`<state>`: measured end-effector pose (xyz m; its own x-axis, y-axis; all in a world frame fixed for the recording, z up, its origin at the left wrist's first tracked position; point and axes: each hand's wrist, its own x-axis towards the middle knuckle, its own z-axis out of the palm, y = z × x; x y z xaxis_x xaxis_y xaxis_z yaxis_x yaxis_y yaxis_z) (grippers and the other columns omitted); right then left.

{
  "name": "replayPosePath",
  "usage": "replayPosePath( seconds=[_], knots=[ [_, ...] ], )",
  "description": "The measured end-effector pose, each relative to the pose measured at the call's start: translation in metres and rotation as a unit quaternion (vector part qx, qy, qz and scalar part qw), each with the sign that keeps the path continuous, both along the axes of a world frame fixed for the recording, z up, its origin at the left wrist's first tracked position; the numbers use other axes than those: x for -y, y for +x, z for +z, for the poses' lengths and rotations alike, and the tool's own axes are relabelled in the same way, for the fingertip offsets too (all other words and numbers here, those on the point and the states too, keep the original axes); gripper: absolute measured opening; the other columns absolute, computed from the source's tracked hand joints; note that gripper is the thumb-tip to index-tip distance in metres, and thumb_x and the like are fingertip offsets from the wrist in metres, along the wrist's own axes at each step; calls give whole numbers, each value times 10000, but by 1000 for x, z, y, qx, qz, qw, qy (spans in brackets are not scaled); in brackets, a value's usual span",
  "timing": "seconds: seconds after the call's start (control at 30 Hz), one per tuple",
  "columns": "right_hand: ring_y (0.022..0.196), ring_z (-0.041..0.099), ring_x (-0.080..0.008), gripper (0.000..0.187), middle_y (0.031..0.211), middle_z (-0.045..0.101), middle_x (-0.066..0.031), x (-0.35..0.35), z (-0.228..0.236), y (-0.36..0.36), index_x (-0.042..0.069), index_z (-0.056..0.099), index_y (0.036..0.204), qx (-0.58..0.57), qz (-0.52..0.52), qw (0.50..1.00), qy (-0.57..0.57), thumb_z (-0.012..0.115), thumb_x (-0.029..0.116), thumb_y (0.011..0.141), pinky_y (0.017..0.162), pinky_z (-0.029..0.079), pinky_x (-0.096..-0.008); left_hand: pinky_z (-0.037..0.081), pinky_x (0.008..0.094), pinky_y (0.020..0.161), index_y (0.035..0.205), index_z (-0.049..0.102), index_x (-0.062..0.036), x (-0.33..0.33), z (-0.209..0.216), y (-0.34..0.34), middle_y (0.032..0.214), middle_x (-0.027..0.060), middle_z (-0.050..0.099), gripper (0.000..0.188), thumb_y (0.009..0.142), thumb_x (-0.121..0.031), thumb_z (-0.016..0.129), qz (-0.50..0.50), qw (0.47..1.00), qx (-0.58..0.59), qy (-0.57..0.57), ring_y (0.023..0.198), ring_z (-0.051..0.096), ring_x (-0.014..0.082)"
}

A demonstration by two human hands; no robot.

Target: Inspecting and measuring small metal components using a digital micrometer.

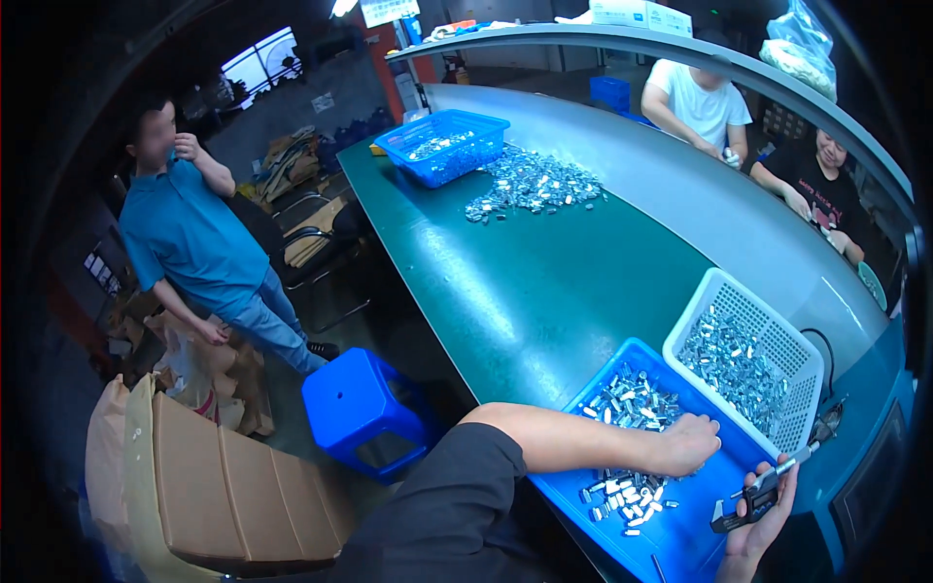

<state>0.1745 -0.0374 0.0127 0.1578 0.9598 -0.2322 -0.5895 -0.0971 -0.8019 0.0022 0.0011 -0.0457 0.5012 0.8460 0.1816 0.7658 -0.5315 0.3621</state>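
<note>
My left hand (688,447) reaches across a blue plastic bin (593,534), its fingers curled and closed low at the bin's right side. Whatever it grips is hidden. Small shiny metal parts (637,400) lie heaped in the bin, with a looser group (632,500) on the near side of my wrist. At the bin's right edge my right hand (768,525) holds a digital micrometer (756,496) with a black body and silver barrel. Just beyond stands a pale perforated basket (812,374) filled with similar parts.
On the green-topped bench (466,282), a pile of metal parts (539,183) lies beside another blue basket (437,167). A blue stool (355,403) and cardboard boxes (233,486) stand left. A person in a teal shirt (194,243) stands there; two people sit beyond the bench.
</note>
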Motion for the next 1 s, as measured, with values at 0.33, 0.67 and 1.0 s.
replayPosePath(
  seconds=[0.33, 0.67, 1.0],
  knots=[
    [659, 603, -163, 313, 846, 607, -98, -11, 4, 3, 101, 483, 1117, -23, 87, 996, -23, 405, 366, 969, 365, 386, -210, 497, 388, 667, 804, 661, -87, -9, 11, -14, 821, 98, 616, 147, 706, -194, 687, -11, 999, 5, 31, 807, 611, 286],
    [678, 627, -160, 384, 850, 623, -131, -12, 1, 15, 57, 455, 1152, -29, 83, 996, -10, 430, 386, 957, 398, 408, -219, 498, 243, 698, 996, 631, -24, 4, 53, -8, 909, 32, 639, 177, 826, -51, 666, -17, 815, 416, -404, 793, 595, 101],
    [720, 628, -181, 461, 884, 615, -141, -15, -1, 14, 73, 435, 1204, -71, 88, 994, 4, 347, 457, 964, 404, 431, -228, 493, 247, 760, 1060, 628, -14, 13, 49, -2, 956, 53, 650, 230, 835, -51, 659, -6, 740, 442, -507, 836, 602, 106]
  ],
)
